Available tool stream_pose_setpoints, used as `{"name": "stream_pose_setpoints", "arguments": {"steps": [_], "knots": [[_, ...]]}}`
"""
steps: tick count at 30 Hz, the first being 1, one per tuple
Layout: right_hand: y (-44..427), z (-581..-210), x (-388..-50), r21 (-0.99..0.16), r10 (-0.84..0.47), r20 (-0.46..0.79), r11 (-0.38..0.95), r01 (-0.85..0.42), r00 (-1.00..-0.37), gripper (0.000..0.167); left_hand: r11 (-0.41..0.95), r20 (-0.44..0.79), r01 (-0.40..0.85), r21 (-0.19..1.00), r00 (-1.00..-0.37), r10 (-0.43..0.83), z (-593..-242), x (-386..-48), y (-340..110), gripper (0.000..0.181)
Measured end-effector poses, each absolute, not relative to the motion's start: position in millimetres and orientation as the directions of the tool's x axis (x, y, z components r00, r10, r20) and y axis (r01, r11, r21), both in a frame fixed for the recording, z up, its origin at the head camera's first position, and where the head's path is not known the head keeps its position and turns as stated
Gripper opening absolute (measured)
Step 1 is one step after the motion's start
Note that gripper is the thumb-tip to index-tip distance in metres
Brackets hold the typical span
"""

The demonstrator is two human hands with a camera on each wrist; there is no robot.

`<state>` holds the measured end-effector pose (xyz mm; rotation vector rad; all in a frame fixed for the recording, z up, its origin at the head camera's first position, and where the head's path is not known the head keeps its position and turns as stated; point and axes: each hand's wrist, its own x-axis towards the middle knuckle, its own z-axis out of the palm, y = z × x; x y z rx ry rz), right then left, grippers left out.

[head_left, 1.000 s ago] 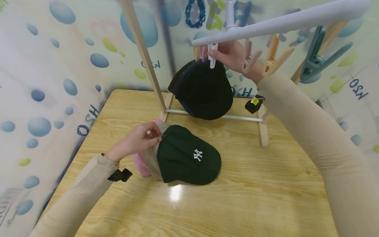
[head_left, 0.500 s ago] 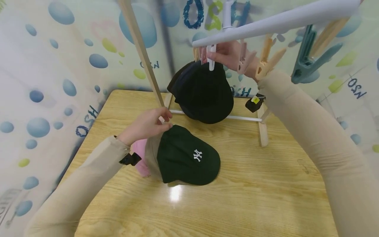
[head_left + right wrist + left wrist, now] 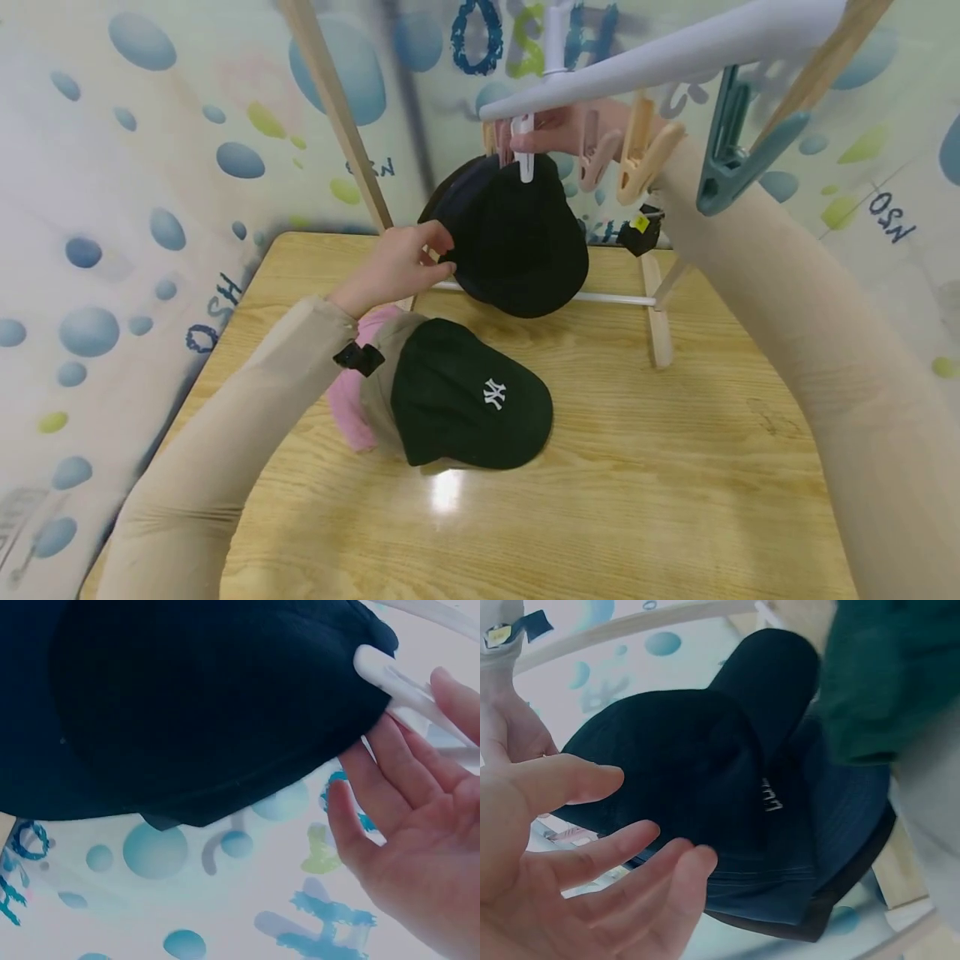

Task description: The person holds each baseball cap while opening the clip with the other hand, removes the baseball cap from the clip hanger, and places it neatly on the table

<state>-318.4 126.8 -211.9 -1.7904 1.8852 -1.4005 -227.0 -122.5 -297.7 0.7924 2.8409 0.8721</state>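
Note:
In the head view my left hand (image 3: 405, 260) is raised beside the left edge of a hanging black cap (image 3: 525, 242). In the left wrist view its fingers (image 3: 641, 844) are loosely bent and spread before the dark cloth, holding nothing. My right hand (image 3: 570, 129) pinches a white clothespin (image 3: 525, 150) at the cap's top edge, thumb in front and fingers behind. Other dark caps hang behind this one; a navy cap (image 3: 847, 802) shows in the left wrist view. On the table lies a green cap (image 3: 465, 400) with a white logo, overlapping a beige cap (image 3: 382, 375) and a pink cap (image 3: 347, 408).
A white rod (image 3: 645, 62) crosses overhead on a wooden stand (image 3: 341, 117). Pink, yellow and teal clothespins (image 3: 731, 158) hang along it towards me. The stand's lower white bar (image 3: 615, 299) runs above the wooden table (image 3: 660, 483). A patterned wall rises behind.
My left hand has moved up and to the right, from the beige and green caps to the hanging black cap. The right hand stays at the white clothespin.

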Motion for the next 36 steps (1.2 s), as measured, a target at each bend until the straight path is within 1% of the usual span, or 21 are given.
{"name": "stream_pose_setpoints", "arguments": {"steps": [2, 3, 4, 6, 9, 10, 11, 13, 16, 18, 23, 25, 26, 28, 30, 32, 34, 36], "knots": [[129, -209, -319, -0.718, -0.878, 0.394, -0.109, -0.688, -0.272, 0.016, 0.715, 0.09, 0.448, 0.537, -0.873, 0.48, -292, -232, -118, 0.028], [129, -208, -320, -0.716, -0.886, 0.37, -0.08, -0.693, -0.279, 0.016, 0.72, 0.092, 0.444, 0.533, -0.876, 0.473, -290, -235, -116, 0.029], [131, -205, -319, -0.715, -0.894, 0.321, -0.011, -0.699, -0.314, 0.014, 0.727, 0.091, 0.436, 0.529, -0.882, 0.463, -287, -237, -114, 0.03], [132, -201, -316, -0.709, -0.899, 0.253, 0.08, -0.701, -0.359, 0.013, 0.739, 0.082, 0.417, 0.53, -0.892, 0.445, -282, -241, -110, 0.032], [132, -197, -312, -0.699, -0.907, 0.209, 0.123, -0.704, -0.366, 0.017, 0.736, 0.089, 0.41, 0.539, -0.896, 0.434, -276, -248, -104, 0.038], [132, -195, -309, -0.695, -0.906, 0.192, 0.146, -0.704, -0.377, 0.018, 0.733, 0.09, 0.406, 0.546, -0.898, 0.431, -274, -249, -103, 0.039], [132, -195, -310, -0.692, -0.911, 0.189, 0.141, -0.708, -0.366, 0.019, 0.727, 0.093, 0.404, 0.555, -0.898, 0.429, -273, -251, -101, 0.041], [132, -192, -306, -0.696, -0.908, 0.173, 0.162, -0.699, -0.383, 0.016, 0.715, 0.101, 0.404, 0.571, -0.899, 0.427, -271, -255, -97, 0.043], [130, -189, -299, -0.716, -0.884, 0.142, 0.219, -0.663, -0.445, 0.013, 0.717, 0.099, 0.401, 0.571, -0.9, 0.424, -269, -260, -90, 0.043], [129, -187, -293, -0.738, -0.864, 0.129, 0.243, -0.629, -0.486, 0.014, 0.717, 0.103, 0.407, 0.566, -0.898, 0.428, -268, -262, -86, 0.043], [129, -187, -290, -0.758, -0.848, 0.128, 0.251, -0.601, -0.515, 0.015, 0.69, 0.129, 0.442, 0.574, -0.88, 0.457, -266, -263, -77, 0.027], [130, -188, -290, -0.767, -0.835, 0.125, 0.261, -0.586, -0.536, 0.015, 0.667, 0.14, 0.45, 0.594, -0.874, 0.466, -266, -263, -75, 0.022], [130, -189, -290, -0.777, -0.821, 0.118, 0.274, -0.566, -0.559, 0.015, 0.658, 0.147, 0.454, 0.601, -0.872, 0.467, -266, -263, -74, 0.02], [130, -190, -288, -0.797, -0.785, 0.094, 0.31, -0.519, -0.613, 0.017, 0.639, 0.159, 0.454, 0.62, -0.871, 0.465, -267, -263, -72, 0.019], [130, -190, -286, -0.806, -0.743, 0.06, 0.358, -0.472, -0.667, 0.026, 0.624, 0.171, 0.458, 0.633, -0.869, 0.464, -267, -263, -70, 0.019], [131, -190, -285, -0.809, -0.706, 0.03, 0.398, -0.431, -0.707, 0.036, 0.616, 0.184, 0.465, 0.637, -0.867, 0.464, -267, -263, -69, 0.018], [132, -191, -284, -0.818, -0.683, 0.015, 0.412, -0.402, -0.73, 0.044, 0.613, 0.194, 0.472, 0.634, -0.864, 0.464, -266, -264, -68, 0.016], [132, -192, -284, -0.829, -0.689, 0.034, 0.385, -0.405, -0.724, 0.044, 0.612, 0.203, 0.48, 0.629, -0.861, 0.467, -266, -264, -67, 0.015]]}}
